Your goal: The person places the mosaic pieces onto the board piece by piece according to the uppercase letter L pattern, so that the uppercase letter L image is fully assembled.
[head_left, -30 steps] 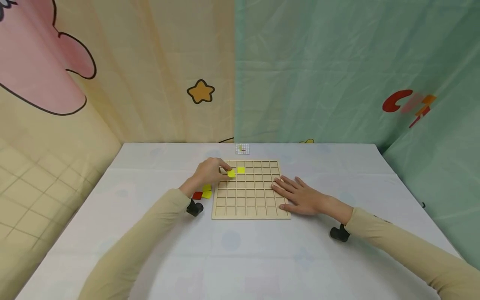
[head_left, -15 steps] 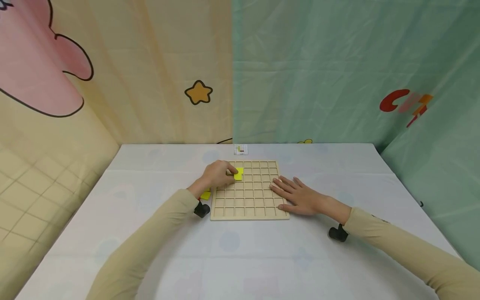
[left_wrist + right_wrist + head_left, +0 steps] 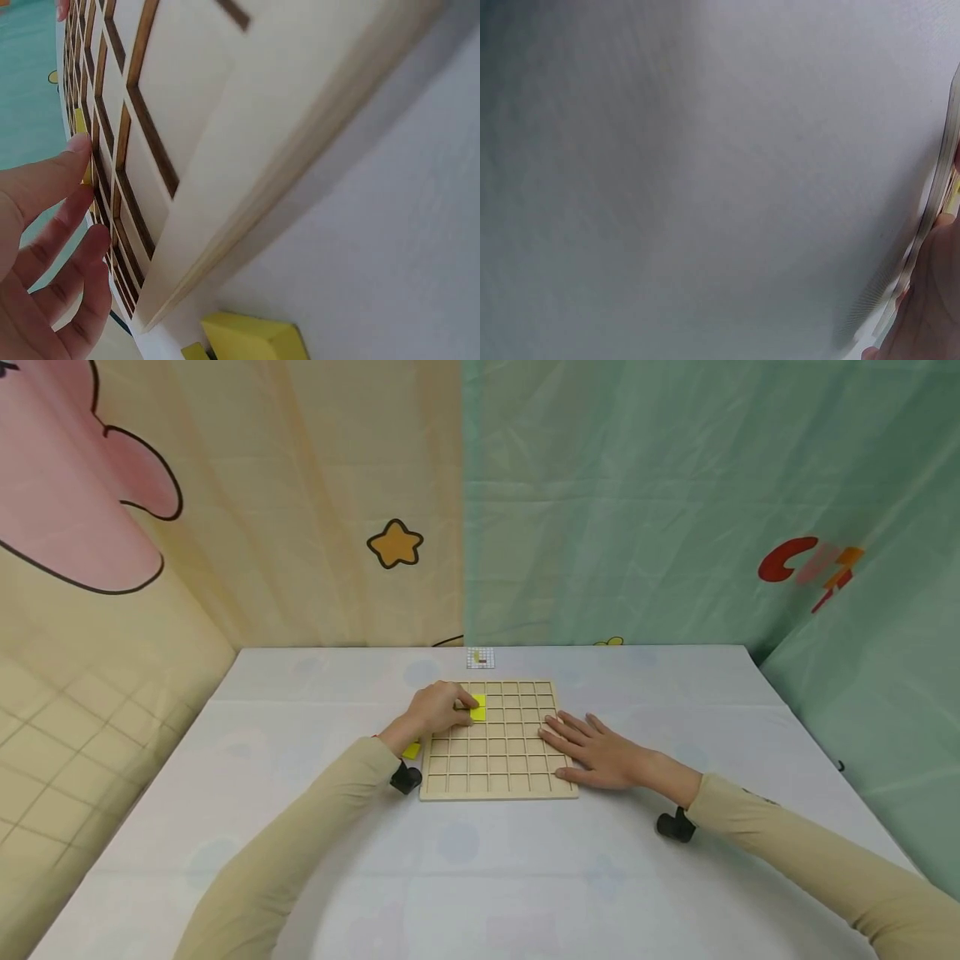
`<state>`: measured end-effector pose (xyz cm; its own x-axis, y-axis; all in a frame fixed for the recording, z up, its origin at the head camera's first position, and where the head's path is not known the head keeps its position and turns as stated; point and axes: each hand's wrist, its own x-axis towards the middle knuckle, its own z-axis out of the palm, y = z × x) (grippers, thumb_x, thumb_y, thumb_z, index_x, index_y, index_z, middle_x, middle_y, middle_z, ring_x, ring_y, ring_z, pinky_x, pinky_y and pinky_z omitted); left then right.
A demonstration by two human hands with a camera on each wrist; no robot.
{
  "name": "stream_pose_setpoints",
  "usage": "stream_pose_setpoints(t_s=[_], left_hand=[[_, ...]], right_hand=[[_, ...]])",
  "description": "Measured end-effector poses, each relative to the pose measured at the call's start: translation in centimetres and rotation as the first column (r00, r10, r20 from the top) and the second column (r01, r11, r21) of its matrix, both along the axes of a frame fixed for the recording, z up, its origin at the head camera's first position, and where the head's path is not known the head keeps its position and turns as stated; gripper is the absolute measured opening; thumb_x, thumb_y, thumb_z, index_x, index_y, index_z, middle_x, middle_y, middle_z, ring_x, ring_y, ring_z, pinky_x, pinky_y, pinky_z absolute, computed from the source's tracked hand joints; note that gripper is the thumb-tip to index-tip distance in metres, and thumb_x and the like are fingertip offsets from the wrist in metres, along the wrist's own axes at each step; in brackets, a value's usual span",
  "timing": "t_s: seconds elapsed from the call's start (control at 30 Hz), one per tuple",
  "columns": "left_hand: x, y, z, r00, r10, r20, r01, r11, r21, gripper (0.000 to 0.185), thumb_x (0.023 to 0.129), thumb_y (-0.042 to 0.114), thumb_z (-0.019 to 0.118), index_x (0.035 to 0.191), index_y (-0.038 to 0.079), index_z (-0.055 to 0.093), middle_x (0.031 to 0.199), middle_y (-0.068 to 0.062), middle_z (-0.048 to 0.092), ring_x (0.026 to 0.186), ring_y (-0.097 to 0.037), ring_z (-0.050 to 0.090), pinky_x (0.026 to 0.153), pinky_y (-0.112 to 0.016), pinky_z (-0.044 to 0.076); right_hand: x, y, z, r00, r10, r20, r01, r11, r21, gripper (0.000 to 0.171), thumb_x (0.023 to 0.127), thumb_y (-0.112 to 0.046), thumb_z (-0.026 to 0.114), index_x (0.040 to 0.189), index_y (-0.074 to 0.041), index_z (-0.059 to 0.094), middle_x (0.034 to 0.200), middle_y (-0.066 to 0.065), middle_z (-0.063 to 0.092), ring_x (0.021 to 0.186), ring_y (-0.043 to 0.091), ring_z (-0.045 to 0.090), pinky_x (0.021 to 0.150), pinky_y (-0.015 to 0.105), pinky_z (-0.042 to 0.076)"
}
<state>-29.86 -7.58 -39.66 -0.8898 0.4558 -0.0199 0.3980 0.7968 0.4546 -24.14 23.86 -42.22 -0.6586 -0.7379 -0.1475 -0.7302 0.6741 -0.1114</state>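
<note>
Resting over the upper left part of the wooden grid board (image 3: 498, 752), the left hand (image 3: 438, 710) has its fingertips on a yellow square tile (image 3: 477, 713). That tile lies in a cell of the board, directly under the tips of the grip and not lifted clear of the wood. The fingers are bent down onto it; whether they pinch the tile's edges or only press its top cannot be told from the head view. In the left wrist view the fingertips (image 3: 75, 150) meet the tile's yellow edge (image 3: 81, 124) against the board's dark cell lines. A second yellow tile (image 3: 478, 700) sits in the cell just behind the first, on the board's far side, touching it or very nearly so.

The right hand (image 3: 600, 752) lies flat on the right edge of the board, fingers straight and spread, palm down, gripping nothing. It is well apart from the yellow tile, across several columns of cells.

Off the board's left edge, on the desk (image 3: 480, 877), another loose yellow tile (image 3: 412, 750) lies just beside the left wrist. In the left wrist view it shows near the board's corner (image 3: 255, 339). A small pattern card (image 3: 481, 657) lies on the desk beyond the board's far edge.
</note>
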Motion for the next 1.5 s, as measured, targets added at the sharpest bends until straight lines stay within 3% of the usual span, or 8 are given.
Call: stream_pose_setpoints(t_s=[0.3, 0.53, 0.67, 0.87, 1.07, 1.5], left_hand=[[0.1, -0.1, 0.1, 1.000, 0.003, 0.005, -0.003, 1.000, -0.006, 0.032, 0.085, 0.022, 0.073, 0.115, 0.012, 0.071, 0.120, -0.004, 0.069, 0.121, -0.025, 0.057, 0.099, -0.045, 0.045], [0.9, -0.9, 1.4, 0.997, 0.076, 0.016, -0.076, 0.997, -0.010, 0.034, 0.086, 0.029, 0.072, 0.117, 0.015, 0.071, 0.116, -0.002, 0.070, 0.111, -0.023, 0.060, 0.089, -0.041, 0.048], [1.4, -2.3, 1.9, 0.992, 0.116, 0.039, -0.116, 0.993, 0.004, 0.035, 0.087, 0.029, 0.071, 0.119, 0.015, 0.069, 0.116, -0.003, 0.069, 0.104, -0.022, 0.060, 0.082, -0.036, 0.046], [1.8, -5.1, 1.6, 0.986, 0.157, 0.046, -0.158, 0.987, 0.023, 0.037, 0.085, 0.031, 0.072, 0.119, 0.016, 0.070, 0.109, -0.003, 0.070, 0.087, -0.018, 0.059, 0.067, -0.027, 0.042], [2.4, -7.8, 1.5, 0.979, 0.178, 0.096, -0.183, 0.982, 0.048, 0.040, 0.084, 0.031, 0.074, 0.119, 0.012, 0.069, 0.111, -0.007, 0.071, 0.086, -0.020, 0.057, 0.065, -0.024, 0.043], [3.6, -10.2, 0.5, 0.968, 0.117, 0.223, -0.139, 0.987, 0.087, 0.047, 0.080, 0.023, 0.077, 0.120, 0.001, 0.066, 0.107, -0.012, 0.071, 0.087, -0.020, 0.059, 0.062, -0.024, 0.046]], right_hand=[[0.0, -0.4, 0.2, 1.000, 0.011, -0.003, -0.011, 1.000, -0.001, 0.067, 0.101, -0.049, 0.037, 0.155, -0.018, 0.015, 0.163, 0.010, 0.008, 0.150, 0.034, 0.006, 0.113, 0.064, 0.010], [-0.2, -0.3, 0.2, 1.000, 0.002, -0.017, -0.002, 1.000, 0.011, 0.067, 0.100, -0.050, 0.037, 0.155, -0.019, 0.014, 0.163, 0.009, 0.008, 0.150, 0.034, 0.006, 0.113, 0.064, 0.010], [-0.2, -0.3, 0.2, 1.000, 0.001, -0.018, -0.001, 1.000, 0.019, 0.067, 0.101, -0.051, 0.036, 0.156, -0.019, 0.013, 0.163, 0.009, 0.007, 0.150, 0.033, 0.006, 0.114, 0.064, 0.010], [-0.1, -0.3, 0.3, 1.000, 0.000, -0.005, 0.000, 1.000, 0.012, 0.068, 0.100, -0.051, 0.037, 0.155, -0.018, 0.015, 0.163, 0.009, 0.008, 0.149, 0.034, 0.006, 0.113, 0.064, 0.010], [-0.1, -0.3, 0.2, 1.000, -0.004, -0.013, 0.004, 1.000, 0.021, 0.068, 0.100, -0.052, 0.036, 0.155, -0.019, 0.014, 0.163, 0.009, 0.008, 0.150, 0.034, 0.006, 0.113, 0.064, 0.010], [-0.1, -0.1, -0.2, 1.000, 0.001, -0.004, -0.001, 1.000, -0.011, 0.068, 0.100, -0.053, 0.036, 0.155, -0.020, 0.014, 0.163, 0.009, 0.009, 0.150, 0.034, 0.006, 0.112, 0.065, 0.009]])
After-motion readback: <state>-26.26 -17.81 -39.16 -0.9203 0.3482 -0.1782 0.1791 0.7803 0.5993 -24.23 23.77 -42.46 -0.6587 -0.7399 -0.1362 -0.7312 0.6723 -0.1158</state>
